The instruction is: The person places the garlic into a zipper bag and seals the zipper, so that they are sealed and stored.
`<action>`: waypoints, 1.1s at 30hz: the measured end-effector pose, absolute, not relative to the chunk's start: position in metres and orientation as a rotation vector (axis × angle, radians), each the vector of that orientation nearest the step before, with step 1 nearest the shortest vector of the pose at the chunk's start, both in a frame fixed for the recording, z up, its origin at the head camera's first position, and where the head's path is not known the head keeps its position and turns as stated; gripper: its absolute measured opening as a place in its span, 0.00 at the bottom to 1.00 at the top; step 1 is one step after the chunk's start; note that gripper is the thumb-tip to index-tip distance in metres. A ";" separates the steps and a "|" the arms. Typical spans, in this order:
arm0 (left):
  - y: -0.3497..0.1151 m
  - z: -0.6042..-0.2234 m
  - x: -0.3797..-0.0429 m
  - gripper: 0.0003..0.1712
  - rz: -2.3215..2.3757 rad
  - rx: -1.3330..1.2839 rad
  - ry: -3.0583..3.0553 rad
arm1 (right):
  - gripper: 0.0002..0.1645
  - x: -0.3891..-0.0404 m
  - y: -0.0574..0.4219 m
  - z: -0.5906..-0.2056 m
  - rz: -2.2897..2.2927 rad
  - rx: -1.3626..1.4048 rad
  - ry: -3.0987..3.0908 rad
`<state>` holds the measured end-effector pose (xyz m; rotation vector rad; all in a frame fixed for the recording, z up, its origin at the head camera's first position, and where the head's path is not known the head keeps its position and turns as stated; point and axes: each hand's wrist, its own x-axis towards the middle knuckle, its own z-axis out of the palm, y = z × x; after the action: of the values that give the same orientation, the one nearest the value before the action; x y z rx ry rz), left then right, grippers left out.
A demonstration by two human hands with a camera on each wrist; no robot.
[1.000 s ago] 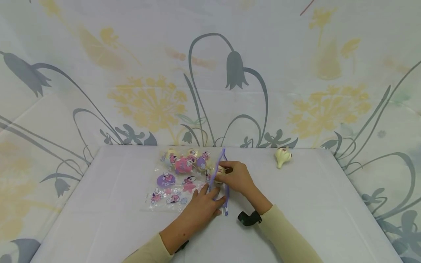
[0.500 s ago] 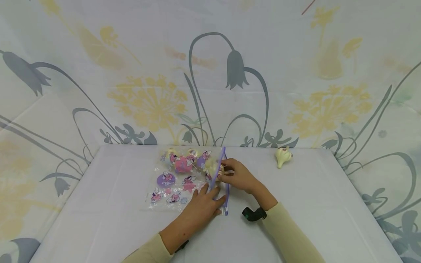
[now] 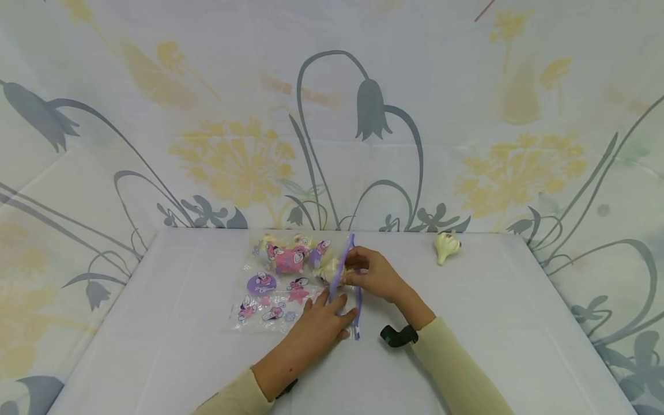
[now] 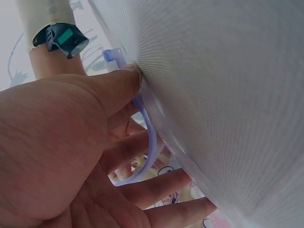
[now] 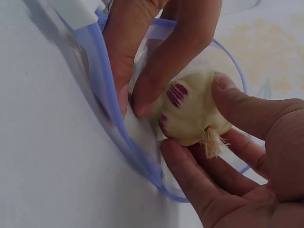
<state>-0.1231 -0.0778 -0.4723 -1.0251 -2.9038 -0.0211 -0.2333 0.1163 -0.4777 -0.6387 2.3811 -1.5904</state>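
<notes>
One garlic bulb (image 5: pixel 192 111), pale with purple streaks, root tuft showing: in the mouth of the bag, pinched between thumb and fingers of the right hand (image 3: pixel 374 274). One clear printed bag (image 3: pixel 280 291), purple zip strip (image 3: pixel 358 314), lying flat; pale items (image 3: pixel 267 243) inside, partly hidden by print. Left hand (image 3: pixel 319 325): fingers extended, resting at the bag's mouth. One second bulb (image 3: pixel 447 248), well apart at right, on the white table (image 3: pixel 519 311). Behind: one floral cloth (image 3: pixel 332 167).

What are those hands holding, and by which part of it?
The right hand holds a garlic bulb by its rounded sides, near the tufted end. The left hand rests on the plastic bag.
</notes>
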 end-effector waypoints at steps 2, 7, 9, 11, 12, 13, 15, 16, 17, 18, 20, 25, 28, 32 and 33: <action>-0.078 -0.472 -0.123 0.27 -0.023 -1.029 -2.905 | 0.25 -0.233 0.115 -0.478 -1.564 -0.624 2.391; -0.078 -0.473 -0.123 0.27 0.005 -1.027 -2.874 | 0.27 -0.229 0.109 -0.476 -1.501 -0.545 2.470; -0.078 -0.473 -0.123 0.27 0.010 -1.023 -2.854 | 0.27 -0.226 0.106 -0.474 -1.470 -0.497 2.525; -0.079 -0.474 -0.123 0.27 -0.002 -1.019 -2.841 | 0.27 -0.223 0.102 -0.470 -1.440 -0.446 2.568; -0.079 -0.474 -0.122 0.27 -0.011 -1.016 -2.838 | 0.27 -0.221 0.101 -0.469 -1.425 -0.425 2.588; -0.079 -0.474 -0.122 0.27 -0.019 -1.014 -2.834 | 0.27 -0.220 0.099 -0.468 -1.411 -0.407 2.606; -0.078 -0.475 -0.122 0.27 -0.040 -1.010 -2.833 | 0.26 -0.218 0.096 -0.467 -1.400 -0.376 2.626; -0.078 -0.475 -0.122 0.27 -0.047 -1.009 -2.834 | 0.26 -0.218 0.095 -0.467 -1.409 -0.362 2.621; -0.078 -0.475 -0.122 0.27 -0.049 -1.007 -2.835 | 0.25 -0.218 0.094 -0.467 -1.418 -0.352 2.619; -0.078 -0.475 -0.122 0.27 -0.052 -1.005 -2.835 | 0.24 -0.218 0.092 -0.468 -1.433 -0.345 2.618; -0.078 -0.476 -0.122 0.26 -0.053 -1.004 -2.834 | 0.20 -0.219 0.089 -0.471 -1.460 -0.345 2.610; -0.077 -0.476 -0.122 0.26 -0.050 -1.008 -2.827 | 0.12 -0.224 0.083 -0.475 -1.478 -0.348 2.638; -0.077 -0.475 -0.121 0.26 -0.046 -1.011 -2.830 | 0.12 -0.226 0.080 -0.476 -1.500 -0.303 2.639; -0.077 -0.476 -0.122 0.27 -0.036 -1.007 -2.819 | 0.12 -0.229 0.079 -0.479 -1.542 -0.265 2.614; -0.077 -0.476 -0.122 0.27 -0.034 -1.007 -2.813 | 0.11 -0.229 0.078 -0.478 -1.550 -0.270 2.606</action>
<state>-0.1219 -0.0772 -0.4764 -1.0075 -2.8128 -0.0337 -0.2291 0.0779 -0.4784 -0.2696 2.6061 -1.5501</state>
